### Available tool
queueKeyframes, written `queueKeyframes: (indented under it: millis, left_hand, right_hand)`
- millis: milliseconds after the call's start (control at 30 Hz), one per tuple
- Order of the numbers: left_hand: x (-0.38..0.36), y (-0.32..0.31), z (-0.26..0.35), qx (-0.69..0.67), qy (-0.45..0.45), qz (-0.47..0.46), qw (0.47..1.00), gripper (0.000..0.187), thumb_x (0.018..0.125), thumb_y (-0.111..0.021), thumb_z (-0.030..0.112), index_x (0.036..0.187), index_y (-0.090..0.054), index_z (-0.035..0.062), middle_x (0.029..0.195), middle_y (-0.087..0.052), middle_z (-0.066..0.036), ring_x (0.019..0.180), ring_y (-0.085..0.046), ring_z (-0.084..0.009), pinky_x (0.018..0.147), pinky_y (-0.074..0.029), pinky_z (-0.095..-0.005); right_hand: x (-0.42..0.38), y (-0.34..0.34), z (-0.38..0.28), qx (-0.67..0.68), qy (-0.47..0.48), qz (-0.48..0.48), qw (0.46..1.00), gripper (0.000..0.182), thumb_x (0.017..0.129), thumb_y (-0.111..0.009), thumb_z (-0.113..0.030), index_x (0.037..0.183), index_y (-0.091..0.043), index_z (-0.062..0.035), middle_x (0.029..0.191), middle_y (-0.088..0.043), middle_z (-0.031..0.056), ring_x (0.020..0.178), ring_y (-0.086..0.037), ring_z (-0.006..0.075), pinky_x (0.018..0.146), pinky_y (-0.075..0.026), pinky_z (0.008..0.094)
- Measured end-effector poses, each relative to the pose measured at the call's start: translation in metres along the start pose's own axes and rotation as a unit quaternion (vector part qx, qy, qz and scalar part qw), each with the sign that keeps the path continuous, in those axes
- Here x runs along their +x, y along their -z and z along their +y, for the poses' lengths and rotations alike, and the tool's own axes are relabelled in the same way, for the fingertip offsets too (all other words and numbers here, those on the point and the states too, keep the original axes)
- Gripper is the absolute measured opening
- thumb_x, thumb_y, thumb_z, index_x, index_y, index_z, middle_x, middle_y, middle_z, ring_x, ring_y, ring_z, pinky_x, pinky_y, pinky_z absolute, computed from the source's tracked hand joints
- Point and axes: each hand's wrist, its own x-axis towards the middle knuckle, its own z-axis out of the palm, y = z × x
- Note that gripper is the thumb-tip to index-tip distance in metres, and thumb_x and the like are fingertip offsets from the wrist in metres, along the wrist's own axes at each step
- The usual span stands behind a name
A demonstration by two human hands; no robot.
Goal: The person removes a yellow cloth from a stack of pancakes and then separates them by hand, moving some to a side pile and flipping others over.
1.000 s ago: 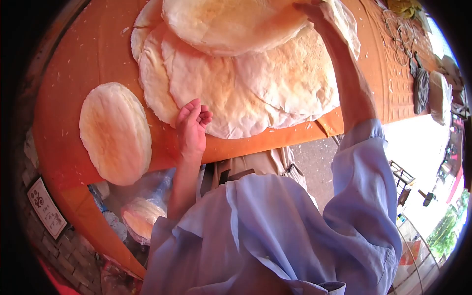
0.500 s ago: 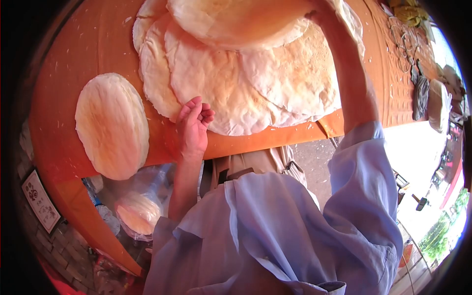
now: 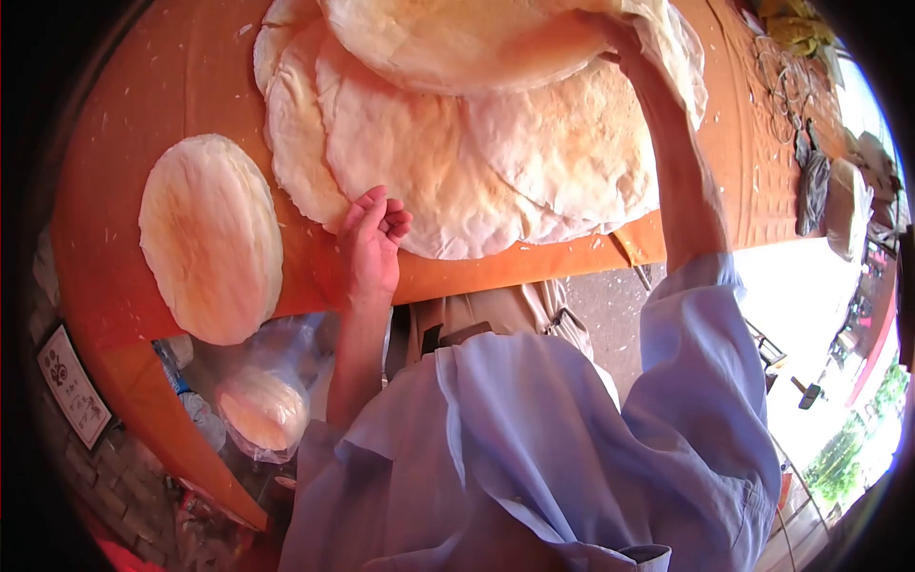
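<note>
Several large, thin, pale flatbreads (image 3: pixel 448 162) lie overlapping on an orange table (image 3: pixel 172 67). My right hand (image 3: pixel 618 36) reaches far forward and grips the edge of the topmost flatbread (image 3: pixel 457 38), holding it above the pile. My left hand (image 3: pixel 372 243) rests at the table's near edge with its fingers loosely curled, touching the rim of the lowest flatbread and holding nothing. A separate stack of smaller round flatbreads (image 3: pixel 212 238) sits to the left.
Under the table at the left, a clear plastic bag (image 3: pixel 262 405) holds more round breads. A framed picture (image 3: pixel 69 386) leans on a brick wall. Bags and cloth (image 3: pixel 831 191) lie at the table's far right. Pavement shows beyond the edge.
The lifted flatbread and my right hand have shifted only slightly. The view has drifted a little, so the small stack sits higher and further left. My left hand stays put.
</note>
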Motion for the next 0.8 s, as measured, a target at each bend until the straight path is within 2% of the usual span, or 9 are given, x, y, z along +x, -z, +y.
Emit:
queueKeyframes:
  millis: [67,133,233,433,467,567,633,667,800]
  left_hand:
    - [0.002,-0.002,0.001,-0.005,-0.007,-0.001,1.0,0.02,0.092,-0.057,0.013,0.111,-0.056,0.0049,0.087,-0.062,-0.006,0.075,-0.061,-0.0159,0.068,-0.049,-0.0266]
    - [0.002,0.003,-0.001,-0.009,-0.008,-0.007,1.0,0.02,0.092,-0.057,0.013,0.111,-0.056,0.0049,0.087,-0.062,-0.005,0.075,-0.061,-0.0159,0.068,-0.049,-0.0267]
    - [0.003,0.007,-0.003,-0.019,-0.007,-0.02,1.0,0.022,0.094,-0.053,0.012,0.114,-0.055,0.0038,0.091,-0.063,-0.007,0.078,-0.061,-0.0166,0.07,-0.049,-0.0272]
    - [-0.001,0.01,-0.004,-0.03,-0.007,-0.014,0.999,0.022,0.094,-0.054,0.013,0.114,-0.055,0.0043,0.091,-0.063,-0.007,0.079,-0.061,-0.0166,0.07,-0.049,-0.0274]
    - [-0.002,0.013,-0.005,-0.03,-0.006,-0.011,0.999,0.023,0.094,-0.054,0.013,0.114,-0.055,0.0044,0.091,-0.063,-0.007,0.079,-0.061,-0.0166,0.071,-0.049,-0.0276]
    - [-0.002,0.018,-0.006,-0.034,-0.006,-0.008,0.999,0.023,0.093,-0.054,0.014,0.115,-0.055,0.0047,0.091,-0.063,-0.006,0.08,-0.061,-0.0166,0.071,-0.049,-0.028]
    - [-0.005,0.021,-0.006,-0.035,-0.004,-0.01,0.999,0.023,0.093,-0.054,0.014,0.115,-0.055,0.0049,0.091,-0.063,-0.006,0.08,-0.061,-0.0167,0.071,-0.049,-0.0283]
    - [-0.006,0.021,-0.007,-0.03,-0.002,-0.005,1.0,0.023,0.093,-0.054,0.014,0.115,-0.055,0.005,0.091,-0.063,-0.007,0.08,-0.061,-0.0167,0.071,-0.049,-0.0284]
    - [-0.008,0.022,-0.007,-0.025,-0.005,0.003,1.0,0.023,0.094,-0.054,0.014,0.114,-0.056,0.0055,0.092,-0.063,-0.007,0.08,-0.061,-0.0168,0.071,-0.049,-0.0284]
  right_hand:
    - [-0.035,0.007,-0.057,0.064,-0.053,-0.123,0.989,0.045,0.076,-0.074,-0.034,0.102,-0.064,0.0014,0.093,-0.065,0.0104,0.088,-0.064,0.0224,0.078,-0.056,0.0319]
    - [-0.017,-0.02,-0.026,-0.11,-0.136,0.081,0.981,0.049,0.076,-0.074,-0.035,0.103,-0.063,0.0048,0.093,-0.065,0.0123,0.087,-0.064,0.0228,0.079,-0.056,0.0332]
    - [-0.014,-0.013,-0.021,-0.02,-0.124,0.047,0.991,0.047,0.075,-0.075,-0.031,0.101,-0.062,0.0057,0.093,-0.062,0.0123,0.081,-0.063,0.0223,0.073,-0.056,0.0324]
    - [0.03,0.008,0.023,0.033,-0.229,0.182,0.956,0.043,0.07,-0.08,-0.03,0.097,-0.063,-0.0011,0.097,-0.057,0.0111,0.071,-0.059,0.018,0.062,-0.054,0.0285]
    - [0.036,0.015,0.035,0.03,-0.23,0.157,0.96,0.041,0.068,-0.081,-0.032,0.095,-0.065,-0.0052,0.088,-0.06,0.0097,0.064,-0.058,0.0146,0.059,-0.052,0.0252]
    - [0.053,0.03,0.046,0.0,-0.249,0.079,0.965,0.037,0.068,-0.081,-0.032,0.092,-0.066,-0.0078,0.075,-0.062,0.0064,0.058,-0.058,0.0123,0.055,-0.05,0.023]
    - [0.046,0.03,0.023,-0.023,-0.204,0.043,0.978,0.033,0.068,-0.08,-0.032,0.088,-0.067,-0.0096,0.064,-0.061,0.0031,0.055,-0.058,0.0107,0.055,-0.05,0.0221]
    - [0.034,0.02,0.007,-0.024,-0.193,0.035,0.98,0.035,0.07,-0.079,-0.032,0.091,-0.066,-0.0071,0.074,-0.064,0.0054,0.064,-0.063,0.0139,0.058,-0.053,0.0243]
    - [0.071,0.032,0.044,-0.009,-0.219,0.067,0.973,0.041,0.072,-0.077,-0.033,0.098,-0.064,-0.0045,0.09,-0.064,0.0086,0.079,-0.064,0.0194,0.069,-0.056,0.0287]
